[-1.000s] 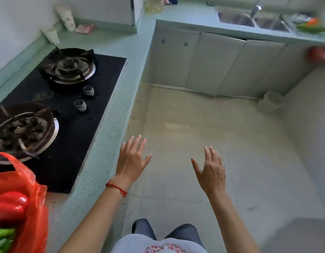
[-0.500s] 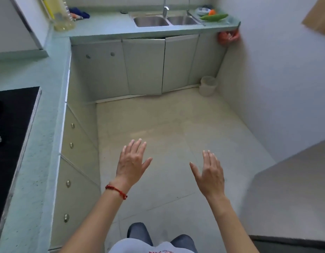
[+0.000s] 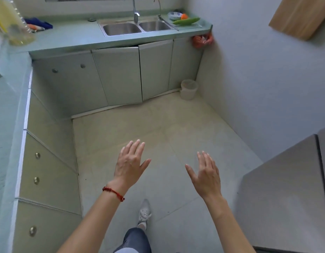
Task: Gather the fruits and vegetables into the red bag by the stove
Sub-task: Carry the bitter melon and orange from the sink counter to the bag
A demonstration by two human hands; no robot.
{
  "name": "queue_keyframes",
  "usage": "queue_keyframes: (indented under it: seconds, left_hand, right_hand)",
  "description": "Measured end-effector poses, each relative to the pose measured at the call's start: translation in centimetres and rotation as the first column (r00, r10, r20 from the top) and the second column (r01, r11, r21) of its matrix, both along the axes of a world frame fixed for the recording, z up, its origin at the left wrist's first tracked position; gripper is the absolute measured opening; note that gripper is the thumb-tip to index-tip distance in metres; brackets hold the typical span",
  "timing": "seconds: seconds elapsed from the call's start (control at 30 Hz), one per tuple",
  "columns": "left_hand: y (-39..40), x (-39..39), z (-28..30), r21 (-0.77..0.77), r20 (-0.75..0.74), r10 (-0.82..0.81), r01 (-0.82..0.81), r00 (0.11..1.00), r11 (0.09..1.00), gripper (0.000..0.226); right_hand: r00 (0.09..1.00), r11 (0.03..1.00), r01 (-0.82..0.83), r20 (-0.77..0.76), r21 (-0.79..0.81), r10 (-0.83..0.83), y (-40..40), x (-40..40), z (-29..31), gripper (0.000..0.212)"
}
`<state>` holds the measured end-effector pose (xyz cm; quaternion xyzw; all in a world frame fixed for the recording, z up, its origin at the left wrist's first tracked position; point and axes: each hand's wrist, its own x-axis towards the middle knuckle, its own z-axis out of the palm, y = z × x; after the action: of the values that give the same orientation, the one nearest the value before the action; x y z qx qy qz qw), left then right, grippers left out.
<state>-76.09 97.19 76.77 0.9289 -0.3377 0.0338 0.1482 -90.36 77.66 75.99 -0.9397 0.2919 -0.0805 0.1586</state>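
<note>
A long green cucumber (image 3: 186, 21) and a small orange fruit (image 3: 184, 16) lie on the draining board to the right of the double sink (image 3: 137, 28), at the far end of the kitchen. My left hand (image 3: 131, 162) and my right hand (image 3: 206, 173) are held out over the floor, fingers spread, holding nothing. Both hands are far from the produce. The red bag and the stove are out of view.
A teal counter (image 3: 4, 125) with drawers runs along the left. A large oil bottle (image 3: 11, 22) and a blue cloth (image 3: 38, 24) sit at its far corner. A white bin (image 3: 188, 89) stands on the floor by the right wall. A red bag (image 3: 201, 40) hangs below the counter's end. A grey cabinet (image 3: 285, 189) is at right.
The view has swung right, away from the stove and the red bag, toward the sink. I have stepped forward; the sink counter is closer. Both hands stay open and empty.
</note>
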Motion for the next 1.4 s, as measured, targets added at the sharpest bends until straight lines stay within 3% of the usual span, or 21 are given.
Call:
queue_keyframes:
  seconds: [0.63, 1.4]
  left_hand:
    - [-13.4, 27.1, -0.6, 0.03, -0.047, -0.059, 0.061, 0.997, 0.998, 0.059]
    - [-44.1, 53.8, -0.1, 0.062, -0.087, 0.017, -0.011, 0.996, 0.998, 0.063]
  right_hand:
    - [0.998, 0.998, 0.06, 0.007, 0.02, -0.06, -12.9, 25.8, 0.3, 0.085]
    - [0.998, 0.998, -0.004, -0.059, 0.057, 0.007, -44.7, 53.5, 0.7, 0.078]
